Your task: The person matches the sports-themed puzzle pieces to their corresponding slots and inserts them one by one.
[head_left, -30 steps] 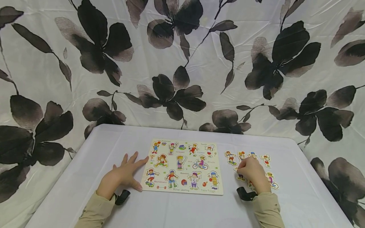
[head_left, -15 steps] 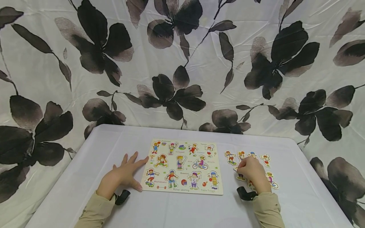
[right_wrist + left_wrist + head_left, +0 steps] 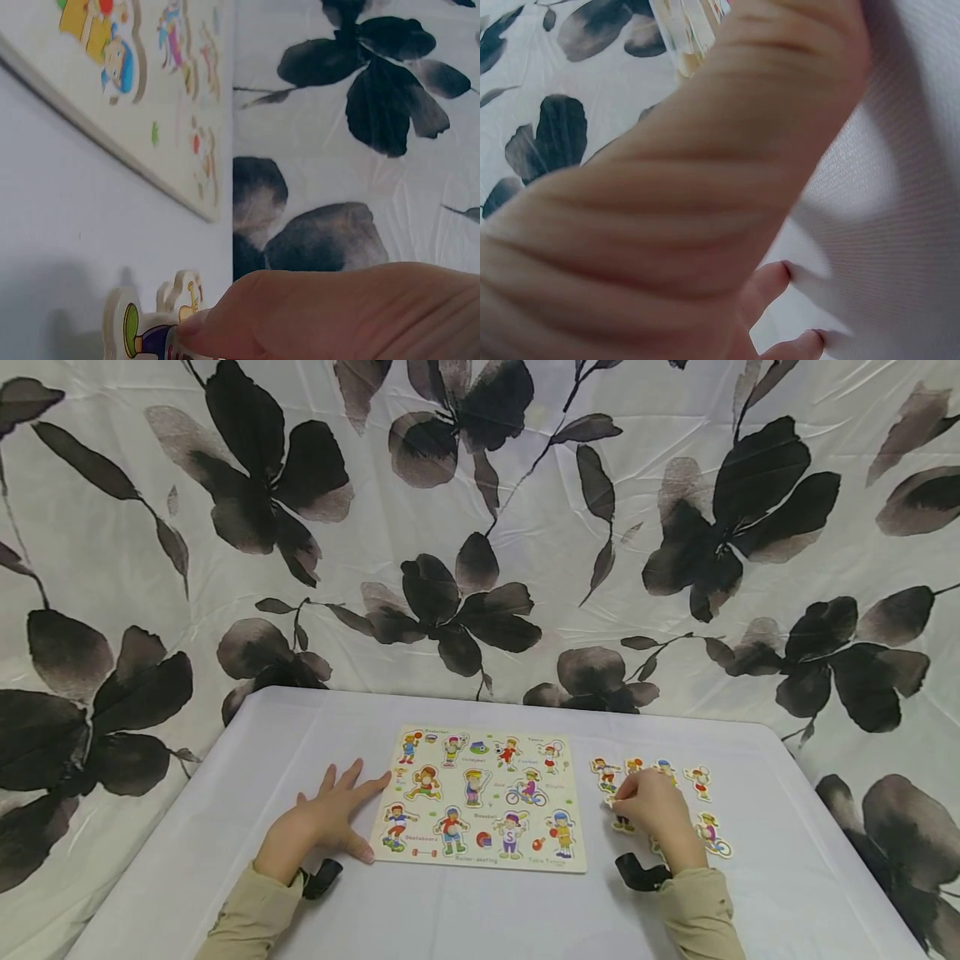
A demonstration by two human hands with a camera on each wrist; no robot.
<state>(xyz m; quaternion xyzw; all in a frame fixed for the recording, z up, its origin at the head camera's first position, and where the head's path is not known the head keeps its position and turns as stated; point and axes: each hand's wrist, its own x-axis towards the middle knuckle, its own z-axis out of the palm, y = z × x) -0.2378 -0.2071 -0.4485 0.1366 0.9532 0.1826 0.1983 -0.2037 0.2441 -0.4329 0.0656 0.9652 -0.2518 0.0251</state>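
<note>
In the head view a cream puzzle board with cartoon sports figures lies on the white table. My left hand rests at its left side with spread fingers, index finger and thumb at the board's edge. To the right of the board, my right hand pinches a figure-shaped puzzle piece. The right wrist view shows my thumb against that puzzle piece, which has a green shoe and dark trousers; the fingers behind it are hidden. My left wrist and forearm cover most of the left wrist view.
Several loose puzzle pieces lie around my right hand, among them a skateboarder piece, a tennis piece and a bicycle piece. A flower-patterned cloth hangs behind the table.
My right hand has shifted slightly left, and the pinched puzzle piece has moved with it. The left hand and the board have stayed in place.
</note>
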